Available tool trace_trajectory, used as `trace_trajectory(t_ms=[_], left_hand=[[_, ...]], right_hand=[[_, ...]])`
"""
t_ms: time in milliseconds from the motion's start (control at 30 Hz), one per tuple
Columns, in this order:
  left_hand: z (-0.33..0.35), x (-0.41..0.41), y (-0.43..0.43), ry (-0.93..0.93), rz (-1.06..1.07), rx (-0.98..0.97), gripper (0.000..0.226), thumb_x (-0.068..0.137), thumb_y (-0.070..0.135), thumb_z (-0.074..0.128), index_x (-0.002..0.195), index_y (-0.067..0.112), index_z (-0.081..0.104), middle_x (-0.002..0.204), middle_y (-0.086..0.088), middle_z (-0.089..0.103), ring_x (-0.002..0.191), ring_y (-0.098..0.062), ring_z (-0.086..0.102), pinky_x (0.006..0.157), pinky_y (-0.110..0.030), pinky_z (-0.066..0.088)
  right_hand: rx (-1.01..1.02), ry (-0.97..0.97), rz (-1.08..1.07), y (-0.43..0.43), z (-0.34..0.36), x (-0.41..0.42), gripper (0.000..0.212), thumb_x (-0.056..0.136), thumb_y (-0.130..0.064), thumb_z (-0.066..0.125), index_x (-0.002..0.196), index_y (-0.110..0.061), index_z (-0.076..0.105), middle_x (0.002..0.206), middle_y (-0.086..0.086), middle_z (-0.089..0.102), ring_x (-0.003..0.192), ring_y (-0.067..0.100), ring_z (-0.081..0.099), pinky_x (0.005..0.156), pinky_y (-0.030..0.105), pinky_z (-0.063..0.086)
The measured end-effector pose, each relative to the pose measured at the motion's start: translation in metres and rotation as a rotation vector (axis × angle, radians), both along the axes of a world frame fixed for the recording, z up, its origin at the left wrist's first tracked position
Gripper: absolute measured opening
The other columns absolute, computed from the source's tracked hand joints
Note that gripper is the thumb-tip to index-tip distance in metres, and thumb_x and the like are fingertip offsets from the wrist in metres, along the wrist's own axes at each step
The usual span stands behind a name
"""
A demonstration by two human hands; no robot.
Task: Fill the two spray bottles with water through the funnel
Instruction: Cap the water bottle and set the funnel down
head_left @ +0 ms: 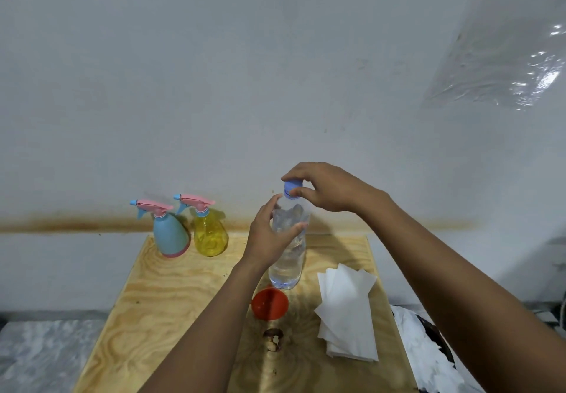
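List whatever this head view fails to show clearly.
1. Head view: whether the cap is loosened or tight; the right hand pinches it and its fingers cover the thread.
2. Middle of the water bottle, wrapped by the left hand.
3. Spout of the funnel, hidden under its own bowl.
4. Contents of the blue spray bottle: its body is opaque.

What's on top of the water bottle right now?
A blue cap, pinched by the right hand. The hand hides part of it, so whether it is loosened cannot be seen.

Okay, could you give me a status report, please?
Left hand grips water bottle; right hand pinches cap. Blue spray bottle, yellow spray bottle: heads on. Funnel lying unused.
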State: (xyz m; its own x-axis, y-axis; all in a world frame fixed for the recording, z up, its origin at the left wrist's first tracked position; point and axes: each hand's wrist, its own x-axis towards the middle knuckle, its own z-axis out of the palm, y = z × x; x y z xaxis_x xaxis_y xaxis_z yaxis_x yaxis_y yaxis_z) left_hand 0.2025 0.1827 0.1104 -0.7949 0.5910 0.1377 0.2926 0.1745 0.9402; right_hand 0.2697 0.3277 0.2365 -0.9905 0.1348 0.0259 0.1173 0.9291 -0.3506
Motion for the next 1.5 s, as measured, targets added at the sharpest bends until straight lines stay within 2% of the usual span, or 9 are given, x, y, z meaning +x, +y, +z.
trace_trajectory(t_ms=[467, 600, 700, 800, 900, 1000, 1167, 1300, 1500], left_hand=[[-0.001, 0.002, 0.001, 0.002, 0.008, 0.001, 0.075, 0.077, 0.039, 0.082, 0.141, 0.027, 0.045, 0.124, 0.005, 0.054, 0.118, -0.011, 0.051, 0.101, -0.036, 0.049], [-0.003, 0.001, 0.002, 0.024, -0.001, 0.009, 0.073, 0.076, 0.041, 0.082, 0.139, 0.031, 0.047, 0.118, 0.007, 0.055, 0.116, -0.01, 0.052, 0.097, -0.033, 0.05], [-0.004, 0.002, 0.001, 0.003, 0.007, 0.012, 0.077, 0.076, 0.04, 0.082, 0.143, 0.029, 0.044, 0.119, 0.007, 0.053, 0.118, -0.011, 0.052, 0.098, -0.032, 0.049], [-0.002, 0.001, 0.001, -0.005, -0.002, 0.027, 0.073, 0.076, 0.038, 0.082, 0.14, 0.029, 0.047, 0.119, 0.007, 0.055, 0.118, -0.012, 0.053, 0.099, -0.034, 0.049], [-0.003, -0.001, 0.002, 0.022, -0.019, 0.037, 0.061, 0.075, 0.04, 0.081, 0.129, 0.03, 0.054, 0.118, 0.011, 0.059, 0.115, -0.009, 0.054, 0.097, -0.038, 0.051], [-0.004, 0.0, 0.003, 0.004, 0.007, 0.026, 0.071, 0.075, 0.04, 0.082, 0.137, 0.028, 0.05, 0.12, 0.008, 0.056, 0.116, -0.008, 0.052, 0.096, -0.032, 0.05], [-0.004, 0.0, 0.003, 0.008, 0.013, 0.034, 0.072, 0.076, 0.038, 0.082, 0.138, 0.032, 0.048, 0.118, 0.009, 0.055, 0.117, -0.01, 0.052, 0.096, -0.031, 0.05], [-0.003, 0.0, 0.003, -0.002, 0.005, 0.039, 0.078, 0.076, 0.035, 0.082, 0.144, 0.03, 0.044, 0.127, 0.008, 0.056, 0.123, -0.01, 0.051, 0.101, -0.03, 0.047], [-0.008, -0.002, 0.004, -0.02, 0.002, 0.015, 0.081, 0.07, 0.049, 0.082, 0.141, 0.028, 0.046, 0.132, 0.005, 0.054, 0.125, -0.013, 0.051, 0.103, -0.04, 0.048]], right_hand=[[0.035, -0.054, 0.02, 0.0, 0.009, -0.005, 0.036, 0.096, -0.034, 0.06, 0.131, -0.026, 0.06, 0.13, -0.009, 0.059, 0.1, 0.004, 0.049, 0.088, 0.025, 0.041], [0.078, -0.048, -0.141, -0.009, 0.012, -0.012, 0.035, 0.088, -0.048, 0.065, 0.101, -0.016, 0.069, 0.095, -0.003, 0.067, 0.083, 0.016, 0.061, 0.067, 0.029, 0.046], [0.192, -0.033, -0.289, -0.019, 0.004, -0.018, 0.052, 0.086, -0.065, 0.056, 0.083, -0.013, 0.056, 0.073, -0.003, 0.056, 0.071, 0.021, 0.058, 0.056, 0.03, 0.04], [0.177, -0.039, -0.252, -0.013, 0.0, -0.015, 0.065, 0.08, -0.077, 0.051, 0.105, -0.018, 0.059, 0.104, -0.006, 0.062, 0.096, 0.017, 0.061, 0.078, 0.035, 0.049], [-0.037, -0.081, -0.013, 0.001, 0.005, -0.005, 0.061, 0.084, -0.064, 0.061, 0.135, -0.031, 0.051, 0.136, -0.015, 0.049, 0.118, 0.003, 0.049, 0.1, 0.033, 0.043], [-0.026, -0.033, 0.06, 0.009, 0.0, -0.002, 0.039, 0.093, -0.042, 0.062, 0.131, -0.032, 0.058, 0.126, -0.014, 0.056, 0.105, 0.0, 0.05, 0.093, 0.026, 0.042], [-0.076, 0.152, -0.143, -0.004, -0.017, -0.005, 0.039, 0.087, -0.05, 0.067, 0.116, -0.024, 0.066, 0.108, -0.011, 0.061, 0.097, 0.006, 0.057, 0.08, 0.021, 0.039], [-0.057, 0.3, -0.265, -0.016, -0.038, -0.005, 0.039, 0.088, -0.048, 0.066, 0.115, -0.02, 0.067, 0.111, -0.005, 0.065, 0.103, 0.012, 0.056, 0.088, 0.027, 0.046], [-0.332, 0.261, -0.102, -0.003, -0.041, 0.005, 0.048, 0.094, -0.034, 0.063, 0.139, -0.023, 0.053, 0.126, -0.013, 0.061, 0.109, 0.0, 0.047, 0.096, 0.023, 0.041]])
